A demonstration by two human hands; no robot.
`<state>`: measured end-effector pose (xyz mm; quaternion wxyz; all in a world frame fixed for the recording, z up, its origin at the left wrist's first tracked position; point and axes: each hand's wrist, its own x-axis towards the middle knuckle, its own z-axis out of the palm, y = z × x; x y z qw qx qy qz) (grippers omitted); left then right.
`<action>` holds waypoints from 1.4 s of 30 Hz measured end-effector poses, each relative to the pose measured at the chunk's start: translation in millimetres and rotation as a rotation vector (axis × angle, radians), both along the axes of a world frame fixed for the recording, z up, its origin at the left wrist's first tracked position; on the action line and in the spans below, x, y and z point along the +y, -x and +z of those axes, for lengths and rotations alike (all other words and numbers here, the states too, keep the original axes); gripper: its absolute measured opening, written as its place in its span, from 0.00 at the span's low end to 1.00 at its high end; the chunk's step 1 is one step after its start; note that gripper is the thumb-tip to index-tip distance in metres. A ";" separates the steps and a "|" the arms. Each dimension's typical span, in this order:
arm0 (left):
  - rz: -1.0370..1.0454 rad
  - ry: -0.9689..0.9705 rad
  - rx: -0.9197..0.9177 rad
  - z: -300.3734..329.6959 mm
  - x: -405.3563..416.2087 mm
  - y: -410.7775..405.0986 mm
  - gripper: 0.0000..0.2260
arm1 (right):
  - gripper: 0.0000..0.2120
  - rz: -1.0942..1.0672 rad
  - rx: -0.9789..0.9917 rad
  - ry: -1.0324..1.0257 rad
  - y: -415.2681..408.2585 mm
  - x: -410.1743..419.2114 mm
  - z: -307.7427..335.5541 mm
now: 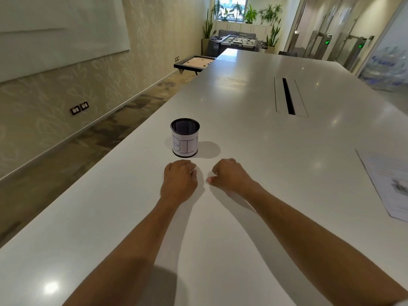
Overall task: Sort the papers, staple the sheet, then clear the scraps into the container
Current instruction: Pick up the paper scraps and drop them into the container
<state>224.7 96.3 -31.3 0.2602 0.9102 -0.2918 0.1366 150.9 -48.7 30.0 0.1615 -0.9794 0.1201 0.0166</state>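
So the container (pixel 185 138), a black mesh cup with a paper label reading "BI", stands upright on the white table (pixel 242 133); can't see anything inside from this angle. Just in front of it, the left hand (pixel 179 181) has fingers curled under, with a sliver of white showing at the knuckles, maybe a scrap, can't tell. The right hand (pixel 229 175) sits beside it, fingers curled too, grasping nothing visible. Printed sheets (pixel 390 184) lie far right.
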 end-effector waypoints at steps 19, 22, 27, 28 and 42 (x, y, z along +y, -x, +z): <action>-0.003 0.035 -0.017 -4.8 -1.4 -3.2 0.07 | 0.07 0.070 -0.166 0.087 -5.8 19.7 -17.5; -0.004 0.024 -0.013 -3.5 -0.9 -3.4 0.07 | 0.08 0.079 -0.127 0.128 -2.8 22.8 -12.9; -0.007 0.007 -0.013 -1.6 -0.6 -2.6 0.07 | 0.09 0.158 -0.094 0.195 5.3 30.0 -3.0; -0.007 0.009 -0.012 -1.8 -0.6 -2.9 0.07 | 0.09 0.169 -0.096 0.195 6.3 30.5 -2.5; 0.008 -0.011 -0.009 2.0 0.2 0.0 0.10 | 0.08 -0.195 -0.251 -0.530 -20.7 -1.8 8.1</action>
